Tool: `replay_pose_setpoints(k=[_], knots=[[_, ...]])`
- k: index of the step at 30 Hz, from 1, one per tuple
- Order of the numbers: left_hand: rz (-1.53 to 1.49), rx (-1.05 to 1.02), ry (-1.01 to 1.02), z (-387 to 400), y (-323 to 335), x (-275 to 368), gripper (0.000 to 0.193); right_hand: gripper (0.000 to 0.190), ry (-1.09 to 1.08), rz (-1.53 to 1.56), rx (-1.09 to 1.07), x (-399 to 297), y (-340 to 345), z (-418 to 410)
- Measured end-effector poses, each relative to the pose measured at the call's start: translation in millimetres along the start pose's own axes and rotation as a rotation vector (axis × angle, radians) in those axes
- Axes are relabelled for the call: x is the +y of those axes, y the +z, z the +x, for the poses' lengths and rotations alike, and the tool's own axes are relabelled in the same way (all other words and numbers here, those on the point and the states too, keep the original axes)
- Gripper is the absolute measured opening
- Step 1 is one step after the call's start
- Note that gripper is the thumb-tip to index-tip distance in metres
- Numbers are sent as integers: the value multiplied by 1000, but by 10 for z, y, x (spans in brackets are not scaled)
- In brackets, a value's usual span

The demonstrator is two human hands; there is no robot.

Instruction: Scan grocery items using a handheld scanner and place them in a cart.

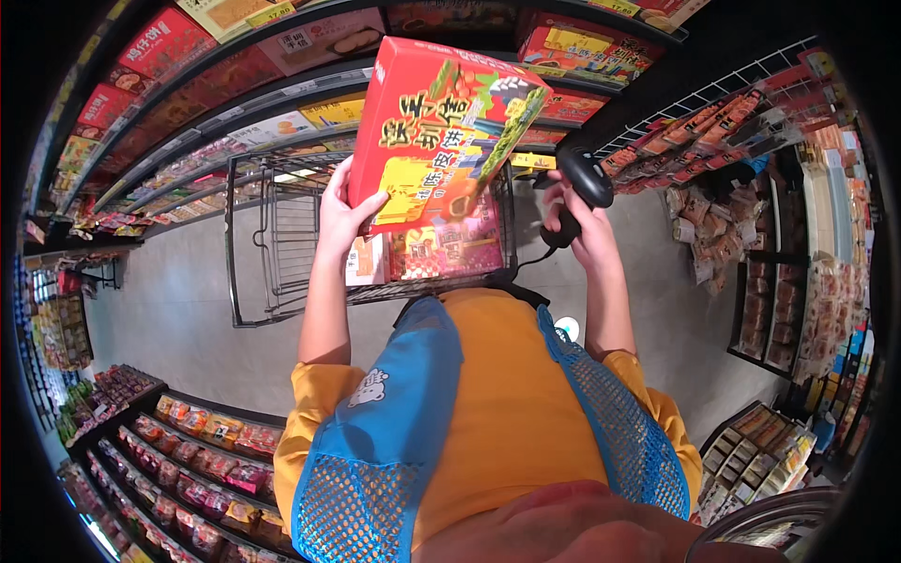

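My left hand [350,211] grips the lower left corner of a red pastry gift box [436,134], thumb across its front. The box is tilted, its printed face turned up towards me. In my right hand [586,229] is a black handheld barcode scanner [586,176], its handle in my fingers and its head pointing up and left. A black cable [538,262] runs from the handle down towards the cart. Beneath the red box stands a wire shopping cart [243,243], holding a pink patterned box [450,250] and a white box [367,260].
Shelves of boxed goods [281,53] rise in front. Bagged snacks hang on a wire rack [693,134] at the right. Low tiered shelves of packets [211,457] stand behind me at the left. Grey floor [190,310] shows around the cart.
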State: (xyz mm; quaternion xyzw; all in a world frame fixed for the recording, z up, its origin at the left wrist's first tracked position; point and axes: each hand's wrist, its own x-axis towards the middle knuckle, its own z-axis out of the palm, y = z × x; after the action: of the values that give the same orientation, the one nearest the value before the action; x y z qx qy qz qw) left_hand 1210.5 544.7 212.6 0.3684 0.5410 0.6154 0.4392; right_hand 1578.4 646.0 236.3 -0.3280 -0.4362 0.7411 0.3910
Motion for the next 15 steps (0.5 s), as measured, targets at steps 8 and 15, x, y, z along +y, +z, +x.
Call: replay_pose_setpoints(k=[8,15], knots=[[934,-48,879,-271,-92,282,40,29,265,481,339,-65,81,222],[1253,-60,1107,-321,-36,468,36,38,158,425,249,283,-214,279]])
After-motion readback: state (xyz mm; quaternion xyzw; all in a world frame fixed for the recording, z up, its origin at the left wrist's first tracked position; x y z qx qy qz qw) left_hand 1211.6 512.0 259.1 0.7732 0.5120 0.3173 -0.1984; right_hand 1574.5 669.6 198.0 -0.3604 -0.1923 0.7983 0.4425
